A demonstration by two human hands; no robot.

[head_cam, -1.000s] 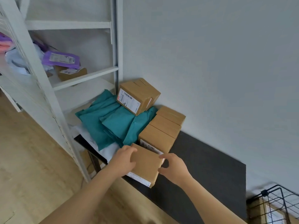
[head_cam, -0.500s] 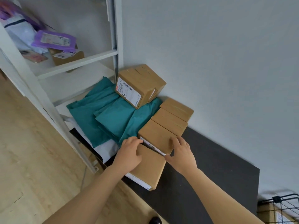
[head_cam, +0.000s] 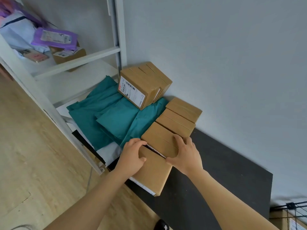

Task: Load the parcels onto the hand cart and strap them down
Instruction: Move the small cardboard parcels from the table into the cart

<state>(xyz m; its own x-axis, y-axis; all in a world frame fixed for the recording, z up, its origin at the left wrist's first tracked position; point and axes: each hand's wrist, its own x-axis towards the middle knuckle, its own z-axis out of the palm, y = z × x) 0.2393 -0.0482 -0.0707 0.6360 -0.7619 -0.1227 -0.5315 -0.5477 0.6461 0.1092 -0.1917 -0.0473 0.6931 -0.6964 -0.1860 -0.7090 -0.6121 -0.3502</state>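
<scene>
Head view: front box (head_cam: 154, 173) lies flat on black board (head_cam: 216, 171), butted against next box (head_cam: 157, 136) in a row along the wall. L hand (head_cam: 132, 156) grips front box w/ fingers curled over its far-left edge; R hand (head_cam: 186, 153) lies spread, fingers on next box's top, thumb at front box's far-right corner. Teal mailers (head_cam: 106, 117) lie left of the row, w/ a labelled box (head_cam: 141, 85) on them.

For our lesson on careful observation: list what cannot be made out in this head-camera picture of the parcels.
- Printing on the large box's label, head view: too small to read.
- Wire basket, head view: cut off by the right edge.
- Front box: far edge hidden under the left hand.
- Right hand: gripping or only resting, unclear.
</scene>
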